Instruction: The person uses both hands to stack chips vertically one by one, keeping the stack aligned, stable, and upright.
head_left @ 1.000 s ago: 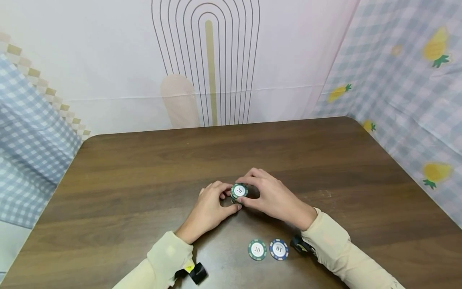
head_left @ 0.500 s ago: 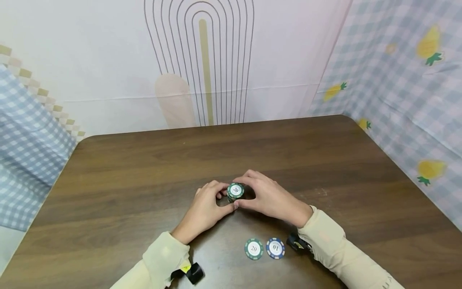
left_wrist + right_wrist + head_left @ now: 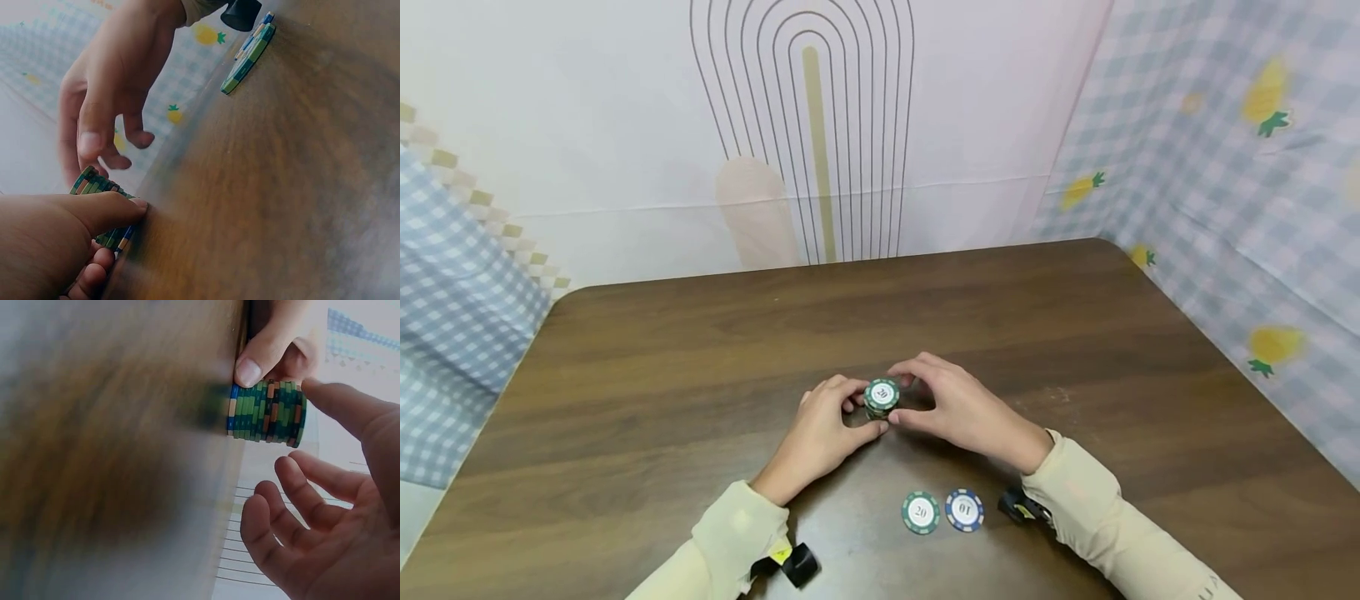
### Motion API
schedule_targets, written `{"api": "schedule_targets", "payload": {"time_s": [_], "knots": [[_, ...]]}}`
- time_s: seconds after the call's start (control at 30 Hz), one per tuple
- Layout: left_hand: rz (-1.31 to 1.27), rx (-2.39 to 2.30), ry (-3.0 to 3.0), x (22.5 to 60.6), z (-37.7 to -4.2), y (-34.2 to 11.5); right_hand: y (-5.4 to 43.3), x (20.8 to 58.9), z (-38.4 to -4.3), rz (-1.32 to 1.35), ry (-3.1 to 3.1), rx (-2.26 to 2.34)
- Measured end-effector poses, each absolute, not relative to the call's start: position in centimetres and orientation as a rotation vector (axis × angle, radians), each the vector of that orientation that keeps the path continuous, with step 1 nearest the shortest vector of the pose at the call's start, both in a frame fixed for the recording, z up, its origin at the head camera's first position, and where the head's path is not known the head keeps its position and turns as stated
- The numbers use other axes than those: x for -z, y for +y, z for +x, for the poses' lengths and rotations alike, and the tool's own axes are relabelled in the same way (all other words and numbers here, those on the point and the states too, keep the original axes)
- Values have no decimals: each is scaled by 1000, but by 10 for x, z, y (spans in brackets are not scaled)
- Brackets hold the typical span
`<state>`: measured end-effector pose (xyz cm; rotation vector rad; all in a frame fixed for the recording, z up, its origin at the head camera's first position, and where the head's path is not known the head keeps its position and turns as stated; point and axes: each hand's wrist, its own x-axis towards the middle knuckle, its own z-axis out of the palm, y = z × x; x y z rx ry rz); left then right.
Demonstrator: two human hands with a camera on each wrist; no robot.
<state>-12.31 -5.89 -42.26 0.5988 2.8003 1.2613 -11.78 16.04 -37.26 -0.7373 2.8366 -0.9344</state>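
Observation:
A stack of poker chips (image 3: 882,395) stands on the table, topped by a green chip marked 20. My left hand (image 3: 822,429) holds the stack low down, thumb on the near side and fingers behind. In the right wrist view the stack's side (image 3: 269,415) shows mostly green chips, some orange-edged ones, and a blue one at the bottom. My right hand (image 3: 958,407) is spread beside the stack, its thumb (image 3: 340,406) close to the top chip; whether it touches is unclear. Its other fingers are apart from the stack.
A green chip (image 3: 921,512) marked 20 and a blue chip (image 3: 964,510) marked 10 lie flat side by side, nearer to me. The brown wooden table (image 3: 662,375) reaches back to a patterned cloth (image 3: 625,150).
My right hand's fingers have spread away from the stack. The left hand keeps its hold. The whole scene has shifted slightly left in the head view.

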Motion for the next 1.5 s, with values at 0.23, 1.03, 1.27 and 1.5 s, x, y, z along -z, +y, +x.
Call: {"api": "schedule_targets", "payload": {"time_s": [0.23, 1.03, 1.27, 1.5], "knots": [[603, -1252, 2798, 422, -127, -62, 167, 367, -109, -640, 2880, 994], [570, -1221, 2822, 419, -129, -75, 182, 373, -75, -718, 2820, 957], [572, -1203, 2840, 415, -130, -78, 181, 371, -72, -734, 2821, 988], [568, -1223, 2826, 420, -126, -76, 188, 374, -59, -710, 2779, 941]]}}
